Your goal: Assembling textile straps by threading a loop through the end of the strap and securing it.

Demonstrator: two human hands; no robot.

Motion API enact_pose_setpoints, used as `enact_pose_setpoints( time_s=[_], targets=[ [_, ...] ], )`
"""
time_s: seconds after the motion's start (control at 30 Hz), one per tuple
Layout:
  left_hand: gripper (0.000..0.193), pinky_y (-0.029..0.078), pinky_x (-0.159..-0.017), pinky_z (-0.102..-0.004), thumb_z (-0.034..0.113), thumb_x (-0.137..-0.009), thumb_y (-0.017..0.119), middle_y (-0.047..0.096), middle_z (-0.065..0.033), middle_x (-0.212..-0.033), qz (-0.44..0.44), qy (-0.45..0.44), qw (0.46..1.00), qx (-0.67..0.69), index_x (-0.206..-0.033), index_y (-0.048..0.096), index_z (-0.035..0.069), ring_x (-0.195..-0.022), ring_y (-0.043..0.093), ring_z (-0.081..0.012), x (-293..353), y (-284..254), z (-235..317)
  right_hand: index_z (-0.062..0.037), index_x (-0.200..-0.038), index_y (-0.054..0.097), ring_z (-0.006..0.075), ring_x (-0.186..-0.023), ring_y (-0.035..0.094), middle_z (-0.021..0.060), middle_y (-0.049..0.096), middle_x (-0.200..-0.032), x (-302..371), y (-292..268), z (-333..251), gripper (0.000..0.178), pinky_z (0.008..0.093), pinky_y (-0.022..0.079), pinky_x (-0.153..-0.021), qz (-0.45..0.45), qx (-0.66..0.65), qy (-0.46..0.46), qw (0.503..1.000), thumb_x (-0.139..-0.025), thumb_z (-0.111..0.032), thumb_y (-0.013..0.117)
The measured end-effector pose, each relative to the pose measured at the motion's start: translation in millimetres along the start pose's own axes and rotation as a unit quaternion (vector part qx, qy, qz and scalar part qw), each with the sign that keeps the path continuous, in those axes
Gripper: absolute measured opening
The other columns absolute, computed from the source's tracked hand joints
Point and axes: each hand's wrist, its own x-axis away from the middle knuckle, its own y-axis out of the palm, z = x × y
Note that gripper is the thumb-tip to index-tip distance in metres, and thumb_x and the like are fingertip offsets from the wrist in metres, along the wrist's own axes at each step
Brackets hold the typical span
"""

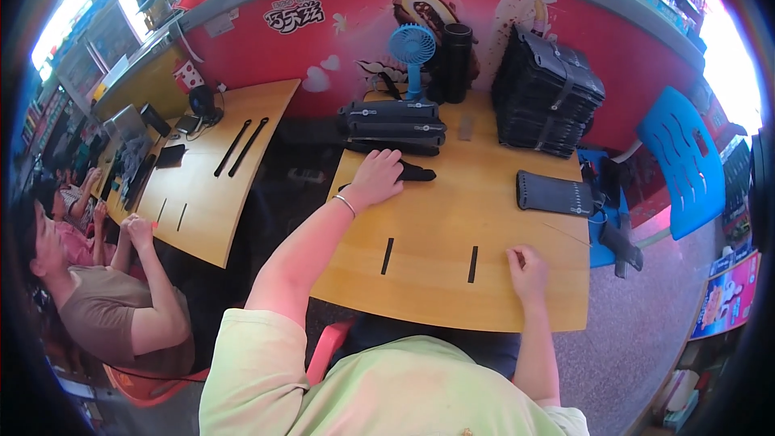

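Note:
My left hand (377, 178) reaches to the far left part of the wooden table (428, 226). Its fingers are closed over a narrow black piece (417, 172), whose end sticks out to the right of them. Just beyond lies a pile of folded black pieces (395, 125) with small pale emblems. My right hand (527, 271) is by the table's near right edge, fingers curled with the tips together; anything in them is too small to make out. Beyond it rests a flat black piece (555, 194) with a row of holes along its edge.
A tall stack of black pieces (549, 93), a blue fan (413, 48) and a black bottle (458, 63) stand at the back. Two black strips (473, 265) mark the tabletop. A blue chair (686, 163) is at right; a co-worker (121, 307) sits at a table to the left.

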Motion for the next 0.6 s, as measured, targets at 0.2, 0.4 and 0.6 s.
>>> enact_pose_setpoints(
  time_s=[0.2,0.4,0.6],
  targets=[
    [0.035,0.035,-0.089,-0.0357,0.040,-0.076,0.063,0.052,-0.0067,-0.092,-0.015,0.016,1.000,-0.022,-0.074,0.066,0.005,-0.097,0.046,-0.0219,-5,-11,0,-0.0013,-0.078,0.062,0.0268,-0.064,0.061,0.0127,0.062,-0.074,-2,-1,0,0.007,0.0342,0.047,-0.057,-0.006,0.020,-0.024,0.999,-0.079,-0.008,0.064],
    [0.037,0.034,-0.089,-0.0342,0.044,-0.076,0.063,0.052,-0.0057,-0.091,-0.028,-0.036,0.997,-0.062,-0.075,0.069,0.007,-0.096,0.045,-0.0205,-8,1,11,-0.0013,-0.078,0.061,0.0273,-0.064,0.061,0.0131,0.061,-0.073,-1,-2,-2,0.008,0.0344,0.047,-0.057,-0.007,0.028,-0.023,0.999,-0.079,-0.008,0.064],
    [0.035,0.036,-0.093,-0.0359,0.040,-0.075,0.066,0.050,-0.0076,-0.096,0.025,-0.065,0.996,-0.056,-0.079,0.066,0.005,-0.098,0.047,-0.0217,0,10,15,-0.0013,-0.078,0.061,0.0275,-0.063,0.061,0.0132,0.061,-0.073,-2,0,-1,0.008,0.0345,0.047,-0.057,-0.007,0.026,-0.028,0.999,-0.078,-0.008,0.065]
  ],
)
